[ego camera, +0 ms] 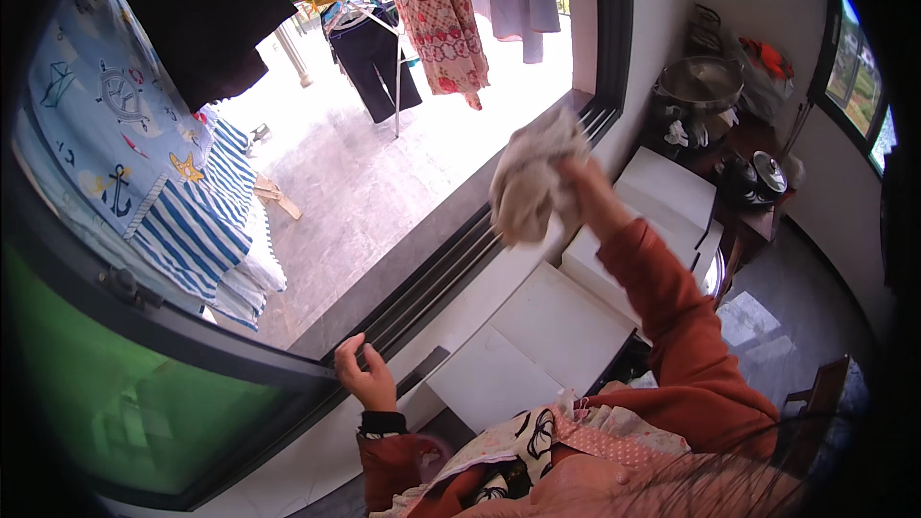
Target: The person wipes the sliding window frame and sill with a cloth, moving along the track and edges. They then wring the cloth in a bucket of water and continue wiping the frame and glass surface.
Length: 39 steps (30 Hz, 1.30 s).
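A crumpled beige cloth, blurred by motion, hangs from my right hand over the dark track of a sliding window. Lower down, my left hand is raised beside the end of the dark window sash. Its thumb stands apart from its curled fingers, and nothing shows between them. The fingers look to be against the sash edge, though the contact is not clear. Green-tinted glass fills the sash on the left.
White-topped cabinets run below the sill. A metal basin and a lidded black pot stand on a dark table to the right. Outside hang a black garment, a nautical-print cloth, a floral garment and dark trousers.
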Each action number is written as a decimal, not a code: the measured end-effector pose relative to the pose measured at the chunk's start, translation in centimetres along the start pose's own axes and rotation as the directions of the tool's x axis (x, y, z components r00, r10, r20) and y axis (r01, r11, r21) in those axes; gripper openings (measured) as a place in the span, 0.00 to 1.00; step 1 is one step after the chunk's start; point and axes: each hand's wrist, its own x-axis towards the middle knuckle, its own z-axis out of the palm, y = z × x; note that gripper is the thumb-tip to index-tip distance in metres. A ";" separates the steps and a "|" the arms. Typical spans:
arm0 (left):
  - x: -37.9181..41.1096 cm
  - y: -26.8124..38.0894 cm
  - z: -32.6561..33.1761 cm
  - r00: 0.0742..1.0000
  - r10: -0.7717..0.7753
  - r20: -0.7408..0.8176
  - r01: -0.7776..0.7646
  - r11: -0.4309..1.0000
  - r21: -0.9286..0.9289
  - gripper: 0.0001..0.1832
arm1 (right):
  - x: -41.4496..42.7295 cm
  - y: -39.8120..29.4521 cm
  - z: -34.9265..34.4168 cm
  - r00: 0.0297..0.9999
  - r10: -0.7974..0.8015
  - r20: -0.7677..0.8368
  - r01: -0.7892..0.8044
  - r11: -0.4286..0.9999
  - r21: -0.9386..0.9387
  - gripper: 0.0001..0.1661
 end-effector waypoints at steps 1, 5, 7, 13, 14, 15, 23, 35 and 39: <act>0.4 -0.9 0.7 1.000 0.006 -0.009 -0.005 0.996 0.089 0.09 | 2.5 -1.0 -1.7 0.993 -0.121 -0.007 0.120 0.991 -0.064 0.31; 1.7 -1.4 3.2 0.999 -0.050 0.016 0.041 0.936 0.350 0.10 | 12.5 -3.2 -8.8 0.879 -0.453 -0.147 0.370 0.844 -0.390 0.26; 1.7 -1.2 3.5 0.999 -0.014 0.046 -0.007 0.906 0.423 0.12 | 16.4 -3.1 -12.2 0.806 -0.588 -0.074 0.400 0.632 -0.664 0.24; 1.9 -0.9 3.8 0.996 -0.072 0.049 0.043 0.895 0.443 0.09 | 23.0 3.0 -20.8 0.839 -0.540 0.062 -0.064 -0.213 -0.975 0.28; 1.9 -0.9 3.8 0.996 -0.066 0.051 0.036 0.895 0.445 0.08 | 23.5 4.6 -22.1 0.887 -0.462 0.022 -0.128 -0.292 -0.948 0.28; 1.8 -1.1 3.7 0.996 -0.065 0.063 0.031 0.896 0.443 0.09 | 23.9 6.3 -23.2 0.924 -0.381 -0.026 -0.179 -0.372 -0.911 0.27; 1.7 -0.7 3.7 0.986 -0.095 0.134 0.023 0.886 0.463 0.09 | 29.8 8.5 -27.2 0.967 0.252 -0.045 0.129 -0.629 -0.767 0.25; 3.1 0.8 4.4 0.988 -0.090 0.126 0.020 0.882 0.470 0.10 | 25.8 12.6 -21.0 0.993 -0.115 -0.009 -0.012 -0.027 -1.000 0.22; 2.6 0.3 3.9 0.987 -0.087 0.133 0.018 0.893 0.450 0.10 | 22.1 12.8 -11.5 0.990 0.139 0.024 -0.010 0.237 -0.972 0.19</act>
